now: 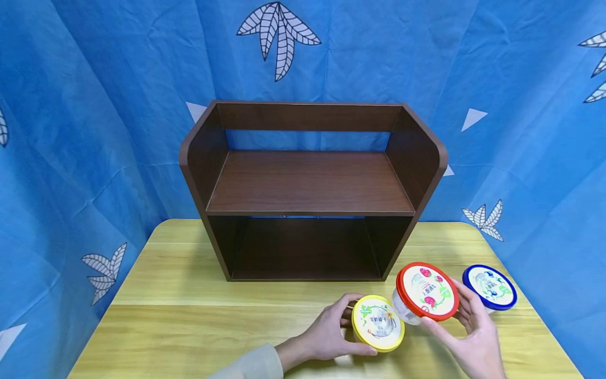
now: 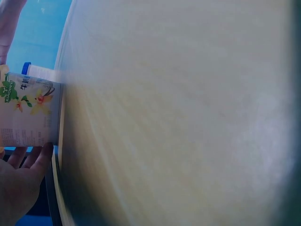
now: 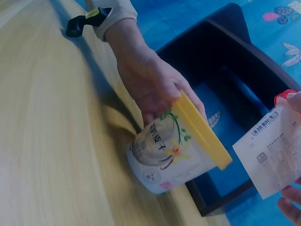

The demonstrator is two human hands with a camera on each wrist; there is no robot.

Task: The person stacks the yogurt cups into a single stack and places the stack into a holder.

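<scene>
My left hand (image 1: 326, 329) grips a yellow-lidded plastic tub (image 1: 379, 323), thumb on the near side and fingers round the far side. Flowers are printed on this tub's wall (image 2: 35, 110), seen in the left wrist view. To its right, my right hand (image 1: 475, 331) holds a red-lidded tub (image 1: 428, 292) with strawberries on the lid, tilted, thumb on its near edge. A barcode shows on the red-lidded tub's side (image 3: 273, 146) in the right wrist view. A blue-lidded tub (image 1: 490, 287) stands on the table just beyond my right hand.
A dark brown two-tier wooden shelf (image 1: 310, 184) stands at the back middle of the light wooden table (image 1: 156, 316). Its lower front edge lies a little beyond the tubs. Blue patterned cloth (image 1: 118, 79) hangs behind and at both sides.
</scene>
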